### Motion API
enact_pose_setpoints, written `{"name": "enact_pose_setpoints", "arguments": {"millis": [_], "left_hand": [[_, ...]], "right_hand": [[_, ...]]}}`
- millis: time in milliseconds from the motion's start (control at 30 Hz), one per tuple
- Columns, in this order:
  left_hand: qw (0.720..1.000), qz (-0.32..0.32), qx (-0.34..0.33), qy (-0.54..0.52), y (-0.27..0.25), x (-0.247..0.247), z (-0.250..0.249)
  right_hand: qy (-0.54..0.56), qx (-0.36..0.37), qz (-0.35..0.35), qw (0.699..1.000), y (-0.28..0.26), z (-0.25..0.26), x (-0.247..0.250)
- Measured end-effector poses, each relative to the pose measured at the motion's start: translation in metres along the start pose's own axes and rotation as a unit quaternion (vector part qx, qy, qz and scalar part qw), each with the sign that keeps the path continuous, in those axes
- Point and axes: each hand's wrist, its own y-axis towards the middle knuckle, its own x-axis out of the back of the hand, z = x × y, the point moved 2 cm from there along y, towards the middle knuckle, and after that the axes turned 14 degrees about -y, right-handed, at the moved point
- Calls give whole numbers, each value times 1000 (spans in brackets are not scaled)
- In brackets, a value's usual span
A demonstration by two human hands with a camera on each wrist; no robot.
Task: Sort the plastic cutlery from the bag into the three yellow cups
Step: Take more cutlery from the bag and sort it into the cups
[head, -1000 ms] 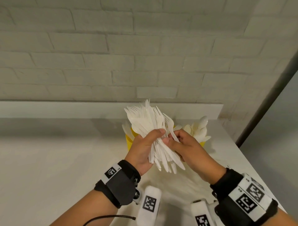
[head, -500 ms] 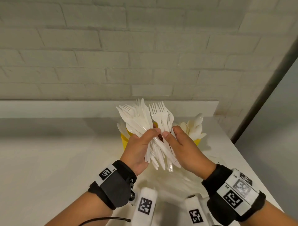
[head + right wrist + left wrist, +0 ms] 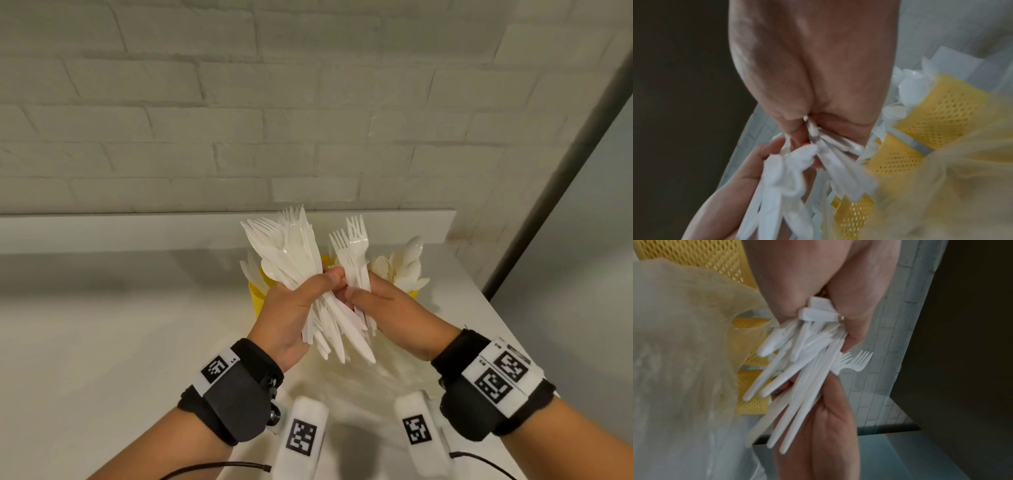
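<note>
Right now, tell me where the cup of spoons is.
In the head view the yellow cup of spoons stands at the table's far right, just behind the right hand and right of the forks it pinches.

Head view looking down, wrist views close — all share cutlery

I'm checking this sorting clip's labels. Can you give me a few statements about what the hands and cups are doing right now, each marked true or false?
1. The left hand grips a big bundle of white cutlery. True.
2. The right hand is empty. False: it pinches a few forks.
3. The yellow cup on the right holds spoons. True.
4. The forks in the right hand point tines down. False: tines point up.
5. The plastic bag hangs on the wall. False: it lies below the hands.
</note>
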Motion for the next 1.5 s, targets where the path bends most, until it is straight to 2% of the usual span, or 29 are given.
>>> {"name": "enact_pose_setpoints", "arguments": {"millis": [100, 200, 300, 400, 467, 567, 633, 800, 900, 1000, 1100, 1233, 1333, 1400, 1500], "left_hand": [[1000, 11, 11, -27, 0, -1, -5], [1000, 24, 6, -4, 0, -1, -10], [999, 24, -11, 42, -1, 3, -15], [998, 14, -21, 62, -2, 8, -20], [997, 8, -24, 67, -2, 13, -24], [998, -15, -29, 60, -3, 21, -27], [998, -26, -32, 54, -4, 25, -29], [998, -33, -28, 55, -7, 33, -36], [997, -42, -33, 51, -6, 37, -38], [997, -39, -34, 58, -6, 36, -38], [997, -38, -33, 58, -4, 34, -38], [998, -35, -27, 53, -2, 33, -37], [997, -45, -31, 58, 0, 34, -37], [997, -47, -30, 55, 1, 35, -37], [997, -46, -26, 50, 1, 35, -35]], "right_hand": [[102, -24, 24, 994, 1, -11, 7], [201, -53, 34, 978, 3, -16, 10], [226, -73, 30, 971, 9, -14, 10], [203, -66, 7, 977, 18, -6, 12], [173, -50, -37, 983, 28, -2, 19], [41, -38, -110, 992, 46, 5, 32], [-37, -43, -142, 988, 57, 9, 38], [-103, -2, -203, 974, 81, -1, 39], [-121, -16, -255, 959, 93, -14, 42], [-166, -40, -271, 947, 101, -20, 46], [-280, -64, -251, 924, 106, -25, 46], [-384, -139, -112, 906, 110, -29, 33], [-366, -176, -54, 912, 110, -27, 33], [-336, -191, -34, 922, 110, -26, 34], [-347, -190, -23, 918, 112, -27, 34]]}}
